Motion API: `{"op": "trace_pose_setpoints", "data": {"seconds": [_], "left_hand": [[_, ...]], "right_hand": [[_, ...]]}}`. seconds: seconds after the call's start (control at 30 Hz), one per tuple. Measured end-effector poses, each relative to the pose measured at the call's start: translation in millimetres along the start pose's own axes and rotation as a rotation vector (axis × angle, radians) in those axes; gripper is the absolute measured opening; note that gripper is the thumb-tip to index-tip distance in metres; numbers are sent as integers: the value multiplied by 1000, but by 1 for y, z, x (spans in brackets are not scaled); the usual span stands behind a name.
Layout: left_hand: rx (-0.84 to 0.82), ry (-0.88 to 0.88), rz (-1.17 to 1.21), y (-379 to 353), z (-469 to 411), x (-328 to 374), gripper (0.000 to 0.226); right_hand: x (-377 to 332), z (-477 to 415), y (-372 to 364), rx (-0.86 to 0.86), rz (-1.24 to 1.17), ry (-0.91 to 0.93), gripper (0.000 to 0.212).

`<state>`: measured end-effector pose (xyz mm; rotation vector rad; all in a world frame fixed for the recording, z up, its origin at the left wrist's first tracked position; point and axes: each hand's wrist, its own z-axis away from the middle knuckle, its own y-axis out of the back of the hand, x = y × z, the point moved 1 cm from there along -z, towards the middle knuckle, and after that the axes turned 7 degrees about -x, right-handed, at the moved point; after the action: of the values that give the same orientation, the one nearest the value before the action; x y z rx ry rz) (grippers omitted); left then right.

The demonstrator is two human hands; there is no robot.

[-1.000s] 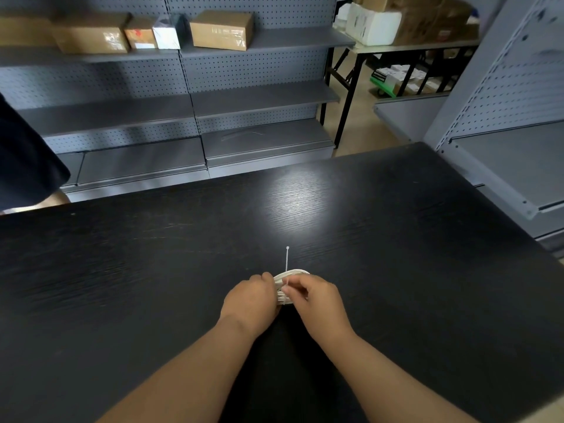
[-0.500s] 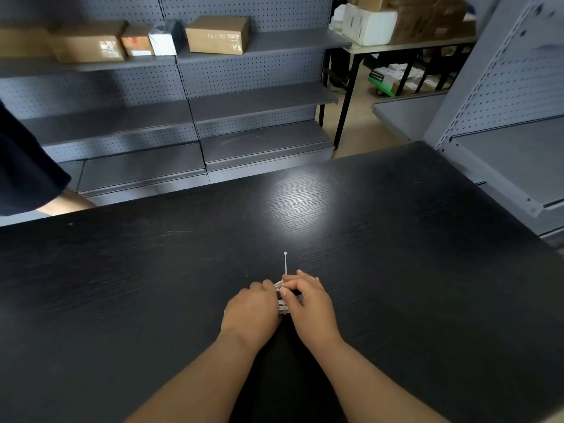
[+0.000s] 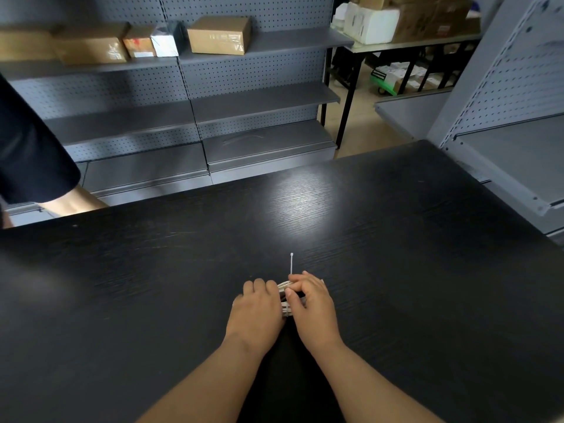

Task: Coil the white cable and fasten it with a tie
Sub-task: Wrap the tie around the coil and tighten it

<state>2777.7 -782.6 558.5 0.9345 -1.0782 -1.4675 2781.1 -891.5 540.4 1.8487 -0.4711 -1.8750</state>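
Grey shelves with cardboard boxes stand behind the black table. Left hand and right hand curl their fingers round the coiled white cable; the tie sticks out beyond them.

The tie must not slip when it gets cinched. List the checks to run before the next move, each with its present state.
1. The white cable coil is bunched between both hands: ok.
2. The left hand grips the coil: ok.
3. The right hand is curled over the coil where the thin white plastic tie emerges: ok.
4. Tie wrapped round the whole coil: cannot tell, fingers hide it.
5. Tie end pokes free past the fingers, over the black wooden table: ok.
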Motion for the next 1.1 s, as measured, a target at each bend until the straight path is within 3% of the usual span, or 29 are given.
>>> {"op": "trace_pose_setpoints", "data": {"seconds": [0.47, 0.63, 0.73, 0.87, 1.1], "left_hand": [[4, -29, 127, 1, 7, -4, 49], [-26, -65, 171, 4, 6, -10, 79], [-63, -14, 334, 10, 1, -12, 64], [21, 145, 564, 16, -21, -11, 34], [-9, 171, 672, 30, -67, -7, 23]], "right_hand": [[1, 0, 0, -25, 55, 14, 8], [-1, 1, 2, -49, 43, 12, 13], [0, 1, 1, -52, 37, 18, 14], [3, 1, 0, -55, 43, 21, 10], [1, 2, 3, -87, 59, 23, 16]]}}
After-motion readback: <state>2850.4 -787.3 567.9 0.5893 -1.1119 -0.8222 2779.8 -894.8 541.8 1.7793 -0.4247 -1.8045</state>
